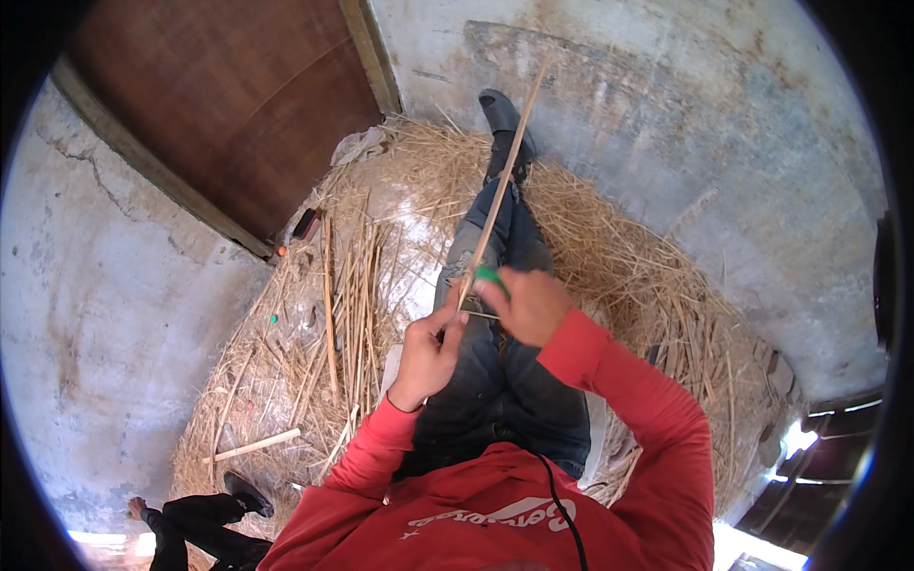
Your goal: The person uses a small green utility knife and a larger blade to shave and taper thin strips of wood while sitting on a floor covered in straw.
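Note:
A long, pale strip of split wood or bamboo (506, 179) runs from between my hands up over my legs, its far end beyond my foot. My left hand (427, 356) pinches the near end of the strip between thumb and fingers. Just to the right, my right hand (536, 305) is closed around a green-handled tool (490, 277). That hand is slightly blurred and hides most of the tool, so its kind is unclear. A thin light sliver (481, 314) sticks out below the right hand toward the left fingertips.
Several long strips (354, 300) lie on the floor to my left. Straw-like shavings (609, 243) surround my outstretched legs (505, 257). A brown door (228, 95) and stained walls (685, 114) bound the space. Another person's dark-clothed legs (205, 528) are at lower left.

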Tool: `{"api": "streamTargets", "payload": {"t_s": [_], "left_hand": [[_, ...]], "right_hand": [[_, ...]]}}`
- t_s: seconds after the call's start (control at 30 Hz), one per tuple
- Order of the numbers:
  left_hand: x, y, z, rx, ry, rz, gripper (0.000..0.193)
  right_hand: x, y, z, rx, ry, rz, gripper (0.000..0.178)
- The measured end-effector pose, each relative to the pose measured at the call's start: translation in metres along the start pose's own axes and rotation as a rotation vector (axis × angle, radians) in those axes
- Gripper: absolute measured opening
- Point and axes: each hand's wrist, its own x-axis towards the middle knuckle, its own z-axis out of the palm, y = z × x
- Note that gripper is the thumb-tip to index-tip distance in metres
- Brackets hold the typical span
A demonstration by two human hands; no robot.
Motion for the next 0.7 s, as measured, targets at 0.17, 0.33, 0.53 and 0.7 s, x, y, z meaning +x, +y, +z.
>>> {"api": "streamTargets", "payload": {"t_s": [0.17, 0.33, 0.53, 0.7], "left_hand": [[-0.054, -0.015, 0.001, -0.107, -0.159, -0.08, 0.043], [-0.072, -0.019, -0.005, -0.304, -0.293, -0.223, 0.045], [-0.093, -0.036, -0.058, -0.398, -0.408, -0.299, 0.044], [-0.09, -0.053, -0.082, -0.645, -0.289, -0.422, 0.042]], "right_hand": [[0.041, 0.101, -0.026, 0.162, 0.242, 0.206, 0.063], [0.064, 0.168, -0.056, 0.042, 0.153, 0.51, 0.069], [0.066, 0.326, -0.097, 0.06, 0.605, 0.742, 0.073], [0.037, 0.355, -0.094, 0.15, 0.601, 0.694, 0.076]]}}
